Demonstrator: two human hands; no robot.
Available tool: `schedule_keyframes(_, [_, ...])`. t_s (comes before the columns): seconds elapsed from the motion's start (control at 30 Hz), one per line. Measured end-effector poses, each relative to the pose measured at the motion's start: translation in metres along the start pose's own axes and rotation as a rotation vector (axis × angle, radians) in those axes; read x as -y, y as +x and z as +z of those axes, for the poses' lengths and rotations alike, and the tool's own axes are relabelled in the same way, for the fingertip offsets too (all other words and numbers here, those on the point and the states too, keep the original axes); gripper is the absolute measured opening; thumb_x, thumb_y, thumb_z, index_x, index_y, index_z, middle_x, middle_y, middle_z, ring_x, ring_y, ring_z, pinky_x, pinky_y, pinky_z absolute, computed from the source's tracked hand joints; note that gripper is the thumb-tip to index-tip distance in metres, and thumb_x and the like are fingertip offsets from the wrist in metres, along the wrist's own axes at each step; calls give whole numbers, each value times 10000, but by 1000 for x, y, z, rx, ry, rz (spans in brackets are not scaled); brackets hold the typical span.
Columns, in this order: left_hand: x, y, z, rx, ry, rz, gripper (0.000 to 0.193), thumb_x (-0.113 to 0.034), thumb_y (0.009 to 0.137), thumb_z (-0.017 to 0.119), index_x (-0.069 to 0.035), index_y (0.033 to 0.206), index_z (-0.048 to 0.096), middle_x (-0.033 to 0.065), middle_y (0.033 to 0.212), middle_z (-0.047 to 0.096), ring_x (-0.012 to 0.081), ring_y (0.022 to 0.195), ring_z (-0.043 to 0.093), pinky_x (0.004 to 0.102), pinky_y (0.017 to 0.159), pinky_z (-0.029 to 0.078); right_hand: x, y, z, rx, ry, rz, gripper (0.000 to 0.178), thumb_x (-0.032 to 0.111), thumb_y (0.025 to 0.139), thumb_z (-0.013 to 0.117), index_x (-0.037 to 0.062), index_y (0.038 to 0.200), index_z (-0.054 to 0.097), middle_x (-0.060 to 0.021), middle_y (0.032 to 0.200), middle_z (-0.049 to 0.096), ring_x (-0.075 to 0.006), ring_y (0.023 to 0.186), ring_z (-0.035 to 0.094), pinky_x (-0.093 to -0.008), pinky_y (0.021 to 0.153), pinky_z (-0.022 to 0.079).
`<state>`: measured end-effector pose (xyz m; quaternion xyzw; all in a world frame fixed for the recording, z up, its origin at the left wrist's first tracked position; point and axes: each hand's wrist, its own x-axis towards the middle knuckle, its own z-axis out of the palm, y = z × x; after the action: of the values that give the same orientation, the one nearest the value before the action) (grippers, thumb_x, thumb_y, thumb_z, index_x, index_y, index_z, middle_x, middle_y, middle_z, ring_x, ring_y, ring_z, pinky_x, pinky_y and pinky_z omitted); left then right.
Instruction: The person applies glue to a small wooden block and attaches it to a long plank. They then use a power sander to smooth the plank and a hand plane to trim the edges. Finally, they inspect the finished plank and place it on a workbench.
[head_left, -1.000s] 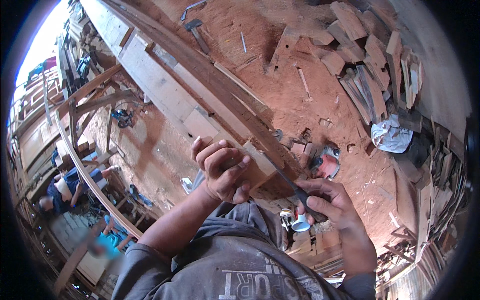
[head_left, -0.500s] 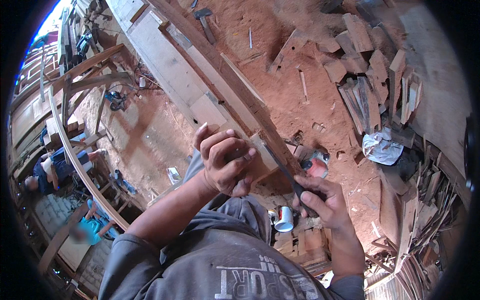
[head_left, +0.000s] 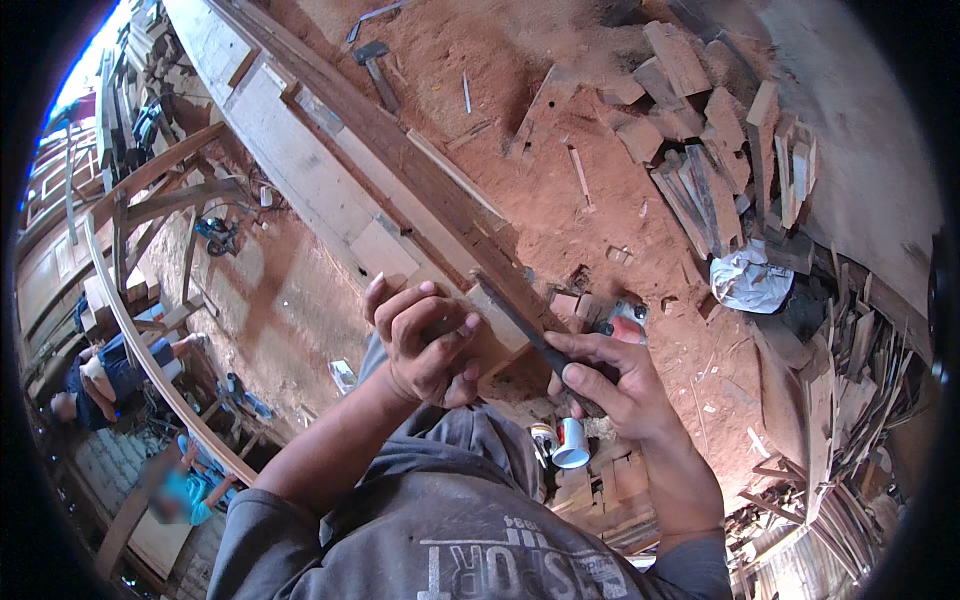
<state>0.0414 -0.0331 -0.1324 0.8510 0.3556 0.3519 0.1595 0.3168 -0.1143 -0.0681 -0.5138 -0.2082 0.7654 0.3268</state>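
Note:
My left hand (head_left: 425, 340) curls over the near end of a long wooden plank (head_left: 400, 150) that runs away to the upper left. Its fingers press on the pale end block (head_left: 492, 318) of the plank. My right hand (head_left: 610, 385) grips the handle of a dark, slender chisel-like tool (head_left: 515, 315). The tool's blade points up and left onto the plank's end, just right of my left fingers.
Wood offcuts (head_left: 715, 170) lie piled on the red sawdust floor at the upper right, with a white crumpled bag (head_left: 750, 282). A hammer (head_left: 375, 68) lies by the plank's far part. A white cup (head_left: 572, 445) stands below my right hand. Two people (head_left: 110, 370) crouch at the left.
The view has shifted slightly; both hands stay on the plank's end. My right hand has edged the tool a little further up along the plank end.

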Motion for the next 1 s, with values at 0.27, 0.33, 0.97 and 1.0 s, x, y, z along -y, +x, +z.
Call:
schedule_keyframes(0.27, [2,-3,-1,30,4,25,467,-493,854,567,-158,1132,737,141,1129,621,354,1170,524,658,1104,272,1,-29,0,-226,-831,-407,412,118,924,754,155,1333,723,-89,820,687,-258,655,667,-371,614,557])
schedule_keyframes(0.33, [2,-2,-1,27,6,23,471,-496,855,562,-157,1130,741,141,1127,621,356,1167,525,658,1108,268,0,-27,5,-240,-811,-422,410,123,928,751,153,1336,720,-92,835,689,-258,670,674,-377,617,560])
schedule_keyframes(0.97, [-6,8,-10,19,19,90,421,-449,890,587,-117,1127,691,133,1178,594,345,1179,544,610,1147,271,-85,-10,-34,-678,-428,-356,437,247,1025,686,96,1429,619,-121,1096,732,-201,971,704,-329,840,549])
schedule_keyframes(1.0, [-6,8,-11,18,14,94,409,-440,898,588,-114,1124,686,136,1182,590,345,1176,542,611,1142,274,-113,-19,-51,-822,-424,-414,405,221,1026,692,76,1398,628,-83,993,715,-154,838,684,-304,738,546])
